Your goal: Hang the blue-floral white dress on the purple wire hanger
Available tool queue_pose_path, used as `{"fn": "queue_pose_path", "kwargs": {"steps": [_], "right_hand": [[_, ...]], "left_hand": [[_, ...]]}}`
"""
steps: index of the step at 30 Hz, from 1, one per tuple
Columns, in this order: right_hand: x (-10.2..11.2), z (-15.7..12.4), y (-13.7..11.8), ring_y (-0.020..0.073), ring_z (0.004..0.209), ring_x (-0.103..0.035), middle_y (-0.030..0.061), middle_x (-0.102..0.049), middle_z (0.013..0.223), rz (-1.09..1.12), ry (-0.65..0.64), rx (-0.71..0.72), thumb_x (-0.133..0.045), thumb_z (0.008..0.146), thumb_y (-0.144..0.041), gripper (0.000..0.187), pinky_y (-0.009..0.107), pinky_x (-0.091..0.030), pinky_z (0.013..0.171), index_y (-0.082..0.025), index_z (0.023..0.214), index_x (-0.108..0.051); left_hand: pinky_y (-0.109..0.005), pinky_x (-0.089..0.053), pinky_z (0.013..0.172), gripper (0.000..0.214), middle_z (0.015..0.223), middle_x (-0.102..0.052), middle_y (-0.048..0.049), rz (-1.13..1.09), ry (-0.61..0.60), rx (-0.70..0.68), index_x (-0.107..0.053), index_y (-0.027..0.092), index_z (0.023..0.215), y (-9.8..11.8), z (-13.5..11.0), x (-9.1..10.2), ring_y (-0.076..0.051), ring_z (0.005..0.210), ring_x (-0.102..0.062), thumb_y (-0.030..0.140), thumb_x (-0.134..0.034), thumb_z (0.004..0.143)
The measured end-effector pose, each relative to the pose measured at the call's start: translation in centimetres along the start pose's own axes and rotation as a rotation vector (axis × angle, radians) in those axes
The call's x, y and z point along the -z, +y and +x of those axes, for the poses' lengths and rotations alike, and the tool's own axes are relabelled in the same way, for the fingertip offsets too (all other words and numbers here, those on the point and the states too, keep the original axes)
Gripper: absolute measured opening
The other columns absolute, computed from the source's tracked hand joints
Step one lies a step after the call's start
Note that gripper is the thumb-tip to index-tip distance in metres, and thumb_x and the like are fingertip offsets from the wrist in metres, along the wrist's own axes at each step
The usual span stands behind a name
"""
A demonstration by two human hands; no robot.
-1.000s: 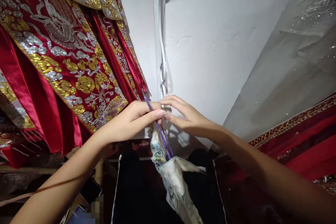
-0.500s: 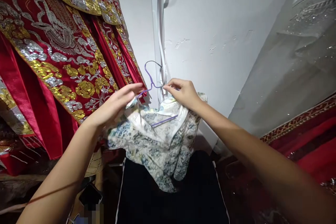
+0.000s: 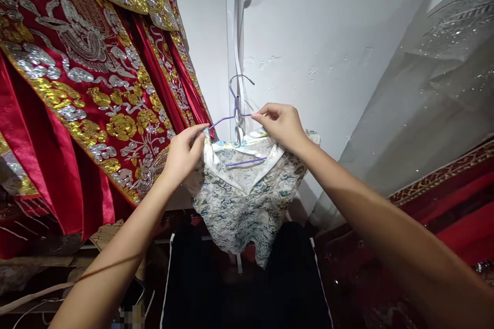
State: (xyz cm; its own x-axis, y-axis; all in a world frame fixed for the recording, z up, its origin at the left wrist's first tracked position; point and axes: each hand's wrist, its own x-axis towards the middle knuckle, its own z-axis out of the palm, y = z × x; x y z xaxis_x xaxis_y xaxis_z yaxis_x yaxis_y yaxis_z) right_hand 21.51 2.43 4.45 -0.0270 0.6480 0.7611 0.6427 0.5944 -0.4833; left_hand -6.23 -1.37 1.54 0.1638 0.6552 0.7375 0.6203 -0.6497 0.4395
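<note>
A purple wire hanger point(image 3: 236, 106) with a dark hook tip carries a pale floral blouse point(image 3: 247, 213) with a white V-shaped neckline. The hanger's lower bar shows through the neck opening. My left hand point(image 3: 186, 153) pinches the blouse and hanger together at the left shoulder. On the other side my right hand point(image 3: 281, 122) pinches the hanger's right arm between thumb and fingers, close above the collar. The blouse hangs down in front of my knees, its lower edge uneven.
A red costume point(image 3: 96, 77) with gold and silver embroidery hangs at the left. White straps point(image 3: 239, 20) run down the wall point(image 3: 309, 25) behind the hanger. Grey sheer sheeting point(image 3: 417, 108) and red fabric are at the right. My dark trousers point(image 3: 293, 272) show below.
The hanger and blouse have risen and shifted slightly right. My left hand has moved right and closed on the shoulder, where its fingers were stretched out before. The blouse now hangs straighter.
</note>
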Motion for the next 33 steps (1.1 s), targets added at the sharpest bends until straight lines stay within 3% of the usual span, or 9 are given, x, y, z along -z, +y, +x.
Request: {"fn": "queue_pose_path", "kwargs": {"steps": [4, 8, 14, 20, 23, 26, 30, 33], "right_hand": [[-1.0, 0.4, -0.9, 0.0166, 0.065, -0.052, 0.0027, -0.062, 0.066, -0.002, -0.093, 0.033, -0.068, 0.084, -0.050, 0.032, 0.029, -0.034, 0.061, -0.019, 0.077, -0.074], [-1.9, 1.1, -1.1, 0.0155, 0.062, -0.053, 0.0027, -0.063, 0.065, -0.048, -0.172, -0.021, -0.072, 0.081, -0.048, 0.031, 0.029, -0.033, 0.060, -0.019, 0.073, -0.075], [-1.4, 0.2, -0.8, 0.0156, 0.065, -0.054, 0.0024, -0.063, 0.067, -0.167, -0.040, -0.034, -0.069, 0.083, -0.053, 0.039, 0.029, -0.032, 0.062, -0.017, 0.070, -0.068], [-1.4, 0.8, -1.8, 0.0167, 0.068, -0.056, 0.0025, -0.064, 0.069, -0.167, 0.001, 0.003, -0.070, 0.082, -0.050, 0.035, 0.028, -0.032, 0.062, -0.017, 0.070, -0.068], [-0.9, 0.3, -1.2, 0.0166, 0.067, -0.056, 0.0029, -0.064, 0.068, -0.180, 0.042, -0.013, -0.070, 0.083, -0.049, 0.035, 0.028, -0.032, 0.062, -0.016, 0.070, -0.067], [-0.3, -1.6, 0.3, 0.0156, 0.061, -0.053, 0.0019, -0.061, 0.063, -0.194, -0.007, -0.056, -0.067, 0.085, -0.049, 0.036, 0.028, -0.034, 0.061, -0.017, 0.070, -0.066], [-0.6, -4.4, 2.1, 0.0221, 0.073, -0.062, 0.0045, -0.070, 0.079, -0.313, -0.037, -0.021, -0.060, 0.089, -0.036, 0.019, 0.034, -0.044, 0.070, -0.020, 0.092, -0.070], [-1.9, -6.0, 2.6, 0.0303, 0.111, -0.062, 0.0115, -0.069, 0.119, -0.317, -0.010, 0.101, -0.054, 0.087, -0.020, 0.038, 0.045, -0.048, 0.092, -0.020, 0.123, -0.065]], "left_hand": [[-0.029, -0.052, 0.077, 0.035, 0.103, -0.078, -0.0049, 0.076, 0.055, 0.063, -0.074, 0.021, 0.116, -0.4, -1.2, 0.3, -0.021, 0.086, -0.071, 0.039, -0.050, 0.098], [-0.030, -0.052, 0.077, 0.035, 0.103, -0.079, -0.0058, 0.145, 0.042, 0.051, -0.076, 0.020, 0.111, -0.7, -1.4, 0.8, -0.022, 0.085, -0.071, 0.041, -0.053, 0.097], [-0.030, -0.052, 0.076, 0.032, 0.102, -0.079, -0.0052, 0.187, 0.090, 0.004, -0.077, 0.022, 0.110, 0.3, -0.7, 0.4, -0.023, 0.088, -0.073, 0.040, -0.054, 0.096], [-0.030, -0.053, 0.077, 0.030, 0.103, -0.079, -0.0052, 0.148, 0.153, -0.014, -0.077, 0.021, 0.109, 0.0, 0.1, 0.6, -0.022, 0.089, -0.073, 0.039, -0.056, 0.096], [-0.031, -0.053, 0.080, 0.029, 0.105, -0.078, -0.0046, 0.142, 0.126, -0.053, -0.076, 0.022, 0.110, 0.1, 0.6, 0.4, -0.023, 0.094, -0.072, 0.037, -0.056, 0.097], [-0.034, -0.053, 0.087, 0.028, 0.112, -0.076, -0.0044, 0.136, 0.037, -0.101, -0.072, 0.023, 0.117, -0.2, -0.1, -0.6, -0.023, 0.102, -0.070, 0.034, -0.054, 0.098], [-0.045, -0.047, 0.104, 0.043, 0.130, -0.066, -0.0097, 0.157, -0.007, -0.140, -0.057, 0.023, 0.137, -2.0, -2.9, -2.7, -0.028, 0.120, -0.060, 0.034, -0.056, 0.096], [-0.053, -0.037, 0.113, 0.059, 0.146, -0.052, -0.0146, 0.137, 0.084, -0.103, -0.045, 0.023, 0.145, -3.5, -5.4, -4.7, -0.032, 0.137, -0.046, 0.038, -0.063, 0.091]]}}
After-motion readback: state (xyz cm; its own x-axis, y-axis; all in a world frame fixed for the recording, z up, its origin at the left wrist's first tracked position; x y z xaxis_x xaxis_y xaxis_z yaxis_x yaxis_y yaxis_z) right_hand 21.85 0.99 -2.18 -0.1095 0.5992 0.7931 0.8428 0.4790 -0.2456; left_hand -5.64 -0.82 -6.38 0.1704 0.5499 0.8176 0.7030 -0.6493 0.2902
